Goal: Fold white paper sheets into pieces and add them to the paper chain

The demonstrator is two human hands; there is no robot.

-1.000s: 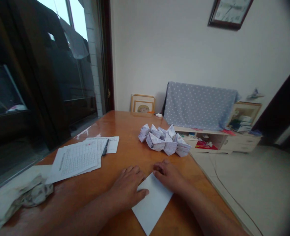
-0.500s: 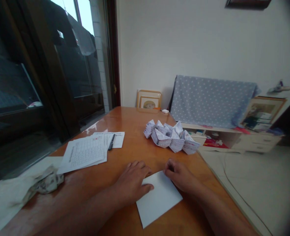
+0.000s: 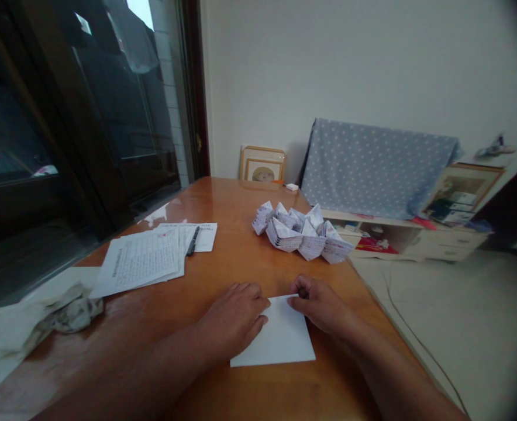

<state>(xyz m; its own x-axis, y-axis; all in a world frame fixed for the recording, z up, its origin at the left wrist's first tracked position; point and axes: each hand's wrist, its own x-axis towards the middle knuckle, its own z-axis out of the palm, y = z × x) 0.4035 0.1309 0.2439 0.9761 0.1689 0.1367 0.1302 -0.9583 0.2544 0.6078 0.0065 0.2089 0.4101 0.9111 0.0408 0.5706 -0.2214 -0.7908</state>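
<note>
Fingers of the left hand (image 3: pixel 236 316) lie loosely open, thumb down on the white paper (image 3: pixel 285 339) at ten o'clock; over at two, the right hand (image 3: pixel 322 304) curls its fingers in, thumb at the paper's corner, and whether they pinch it, I can't tell! Paper's flat on the table (image 3: pixel 227 266), folded paper pieces (image 3: pixel 288 238) toward one o'clock, pen (image 3: pixel 193 241) near eleven.

The paper (image 3: pixel 282 334) is white, with a blank upper face. It lies flat on the table (image 3: pixel 223 260), its near edge running almost straight across.
</note>
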